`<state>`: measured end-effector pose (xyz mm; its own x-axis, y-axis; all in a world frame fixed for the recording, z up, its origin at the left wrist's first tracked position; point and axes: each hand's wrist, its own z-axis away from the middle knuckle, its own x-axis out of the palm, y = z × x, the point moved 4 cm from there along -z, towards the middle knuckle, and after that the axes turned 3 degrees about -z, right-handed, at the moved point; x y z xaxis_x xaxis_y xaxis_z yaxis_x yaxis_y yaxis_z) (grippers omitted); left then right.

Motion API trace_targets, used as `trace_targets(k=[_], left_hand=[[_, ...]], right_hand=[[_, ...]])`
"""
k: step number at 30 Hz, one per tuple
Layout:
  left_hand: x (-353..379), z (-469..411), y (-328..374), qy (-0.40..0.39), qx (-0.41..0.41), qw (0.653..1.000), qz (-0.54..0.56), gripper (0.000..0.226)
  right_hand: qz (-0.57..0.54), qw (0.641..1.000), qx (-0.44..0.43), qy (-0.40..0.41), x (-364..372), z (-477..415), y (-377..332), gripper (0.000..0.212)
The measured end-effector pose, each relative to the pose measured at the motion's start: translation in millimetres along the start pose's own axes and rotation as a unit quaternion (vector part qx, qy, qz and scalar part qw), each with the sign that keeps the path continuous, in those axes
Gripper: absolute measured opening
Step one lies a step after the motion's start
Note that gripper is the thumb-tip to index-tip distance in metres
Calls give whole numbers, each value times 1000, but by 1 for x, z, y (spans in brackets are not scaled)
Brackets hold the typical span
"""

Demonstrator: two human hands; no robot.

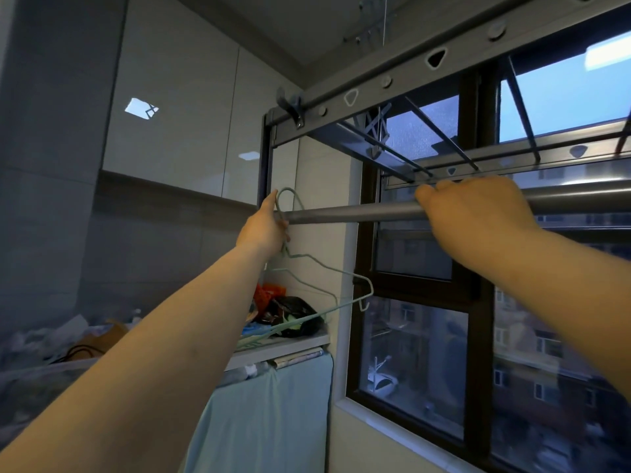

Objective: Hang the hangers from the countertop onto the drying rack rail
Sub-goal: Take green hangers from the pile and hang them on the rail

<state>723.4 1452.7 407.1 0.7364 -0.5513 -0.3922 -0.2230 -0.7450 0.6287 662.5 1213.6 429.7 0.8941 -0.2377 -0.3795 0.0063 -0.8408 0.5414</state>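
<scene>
Gripping the rail with your right hand, fingers curled over the top of it right of centre, you seem to be steadying the bar so it does not swing while the other hand works at its free end. Your left hand pinches the pale green wire hanger at the neck, just under the hook. That grip lets you steer the hook's opening while the body hangs free.

The hook stands above your fingers, right at the left tip of the rail, left of centre in the frame. Whether it is over the bar or just beside the tip I cannot tell. Below your grip the hanger's shoulders and bottom bar trail down and to the right, tilted rather than level. Two overlapping wire outlines may mean you hold more than one hanger, but that is uncertain.

Lower down, the countertop carries clutter, with something pale green that may be further hangers. In my judgement the hook wants sliding rightwards along the rail, towards your right hand.
</scene>
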Motion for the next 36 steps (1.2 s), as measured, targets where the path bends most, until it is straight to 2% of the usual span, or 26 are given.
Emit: trace_targets(k=[2,5,17,27,32,36], left_hand=[[7,-2,-3,-29,-6,999,-26,66],[17,-3,-11,-46,-25,998,-30,51],[20,-6,-23,-12,-3,997,-75,59],[16,-1,-23,8,-9,999,-33,52],[9,10,-20,26,-13,1000,-13,48],[5,29,-10,84,36,996,20,39]], right_hand=[[-3,1000,1,2,0,0,0,36],[0,1000,5,7,0,0,0,34],[1,1000,14,14,3,-1,-1,32],[-20,999,13,28,2,-2,-6,33],[-45,999,15,25,0,2,-8,44],[-58,988,-7,145,3,7,-9,46]])
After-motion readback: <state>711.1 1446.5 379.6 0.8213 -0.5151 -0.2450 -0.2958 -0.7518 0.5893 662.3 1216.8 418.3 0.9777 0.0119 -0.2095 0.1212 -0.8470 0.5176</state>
